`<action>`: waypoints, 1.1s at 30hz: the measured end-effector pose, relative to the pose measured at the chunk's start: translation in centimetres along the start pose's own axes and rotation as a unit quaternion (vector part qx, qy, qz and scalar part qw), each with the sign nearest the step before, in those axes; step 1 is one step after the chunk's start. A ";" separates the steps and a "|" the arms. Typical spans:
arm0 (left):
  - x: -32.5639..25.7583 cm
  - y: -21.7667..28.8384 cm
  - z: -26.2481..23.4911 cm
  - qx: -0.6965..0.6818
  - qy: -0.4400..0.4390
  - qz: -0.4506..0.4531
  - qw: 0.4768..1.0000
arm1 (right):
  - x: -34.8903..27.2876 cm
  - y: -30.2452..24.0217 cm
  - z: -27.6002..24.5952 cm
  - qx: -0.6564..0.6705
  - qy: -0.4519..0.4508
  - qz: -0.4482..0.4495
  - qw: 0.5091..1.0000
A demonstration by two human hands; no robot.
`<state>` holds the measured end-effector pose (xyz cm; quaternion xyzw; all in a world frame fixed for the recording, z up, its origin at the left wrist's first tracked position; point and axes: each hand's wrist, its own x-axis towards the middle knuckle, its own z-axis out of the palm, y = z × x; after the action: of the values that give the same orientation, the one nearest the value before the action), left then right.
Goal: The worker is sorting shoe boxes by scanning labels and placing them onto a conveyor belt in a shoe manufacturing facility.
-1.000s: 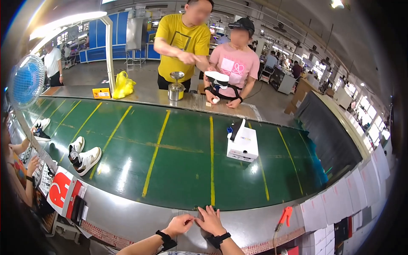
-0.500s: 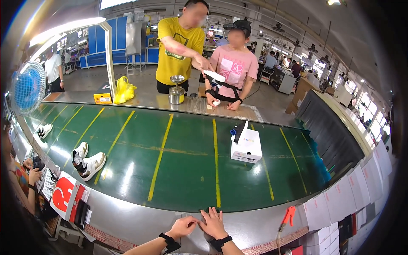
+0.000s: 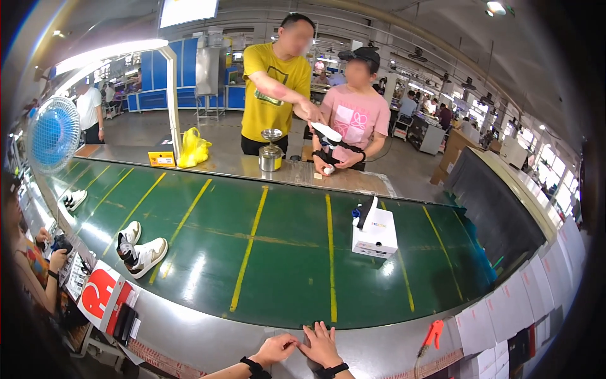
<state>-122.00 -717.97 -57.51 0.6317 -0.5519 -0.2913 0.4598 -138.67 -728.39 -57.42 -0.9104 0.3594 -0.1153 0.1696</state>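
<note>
My left hand [image 3: 278, 348] rests on the metal ledge [image 3: 214, 328] along the near side of a green conveyor belt [image 3: 290, 271]. Its fingers are curled in, and nothing shows in them. Beside it, my right hand [image 3: 320, 346] lies flat with fingers spread, fingertips at the belt's edge. The two hands nearly meet at the right thumb. Each wrist wears a black band. Farther off on the belt stands a white shoebox [image 3: 374, 239], with a black-and-white shoe [image 3: 365, 213] leaning on it. A pair of white-and-brown shoes [image 3: 149, 255] sits to the left.
An orange-red air gun [image 3: 433, 333] lies on the ledge at right, near stacked white boxes [image 3: 499, 309]. At left are a red-and-white box [image 3: 101, 294] and a fan [image 3: 53, 134]. Across the belt, two people stand by a metal canister [image 3: 271, 158] and yellow bag [image 3: 193, 149].
My view has tilted slightly, so the scene sits lower and farther right. Both my hands keep their place on the ledge. Across the belt, the pink-shirted person's hand has lifted off the counter.
</note>
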 end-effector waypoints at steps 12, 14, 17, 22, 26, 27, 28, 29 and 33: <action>0.5 0.1 -0.4 0.013 -0.018 0.003 1.000 | 0.6 0.2 0.2 0.002 0.004 -0.002 1.000; 0.3 0.2 -0.6 0.008 -0.020 -0.005 1.000 | 0.4 0.1 0.3 0.001 0.004 -0.002 1.000; 0.1 -0.6 -0.2 0.009 -0.009 0.015 1.000 | 0.4 0.0 0.4 0.002 0.005 -0.002 1.000; -0.2 -0.4 -0.1 0.013 -0.010 0.020 1.000 | -0.2 -0.2 0.3 0.006 0.006 0.001 1.000; -0.4 -0.4 0.1 0.014 -0.005 0.033 0.999 | -0.5 -0.1 0.5 -0.007 0.010 0.000 1.000; -0.4 -0.5 0.1 0.013 0.000 0.027 1.000 | -0.4 -0.1 0.5 -0.008 0.013 -0.005 1.000; -0.5 -0.6 0.1 0.015 -0.002 0.028 1.000 | -0.5 -0.1 0.5 -0.008 0.005 -0.010 1.000; -0.6 -0.7 0.3 0.016 -0.003 0.027 1.000 | -0.7 -0.1 0.5 -0.006 0.008 -0.004 1.000; -0.4 0.0 -0.5 0.019 0.007 0.023 1.000 | 0.6 -0.6 -0.2 -0.002 -0.021 -0.015 1.000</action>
<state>-121.63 -717.46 -57.36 0.6293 -0.5691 -0.2655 0.4579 -137.94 -728.39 -56.97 -0.9182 0.3421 -0.0977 0.1741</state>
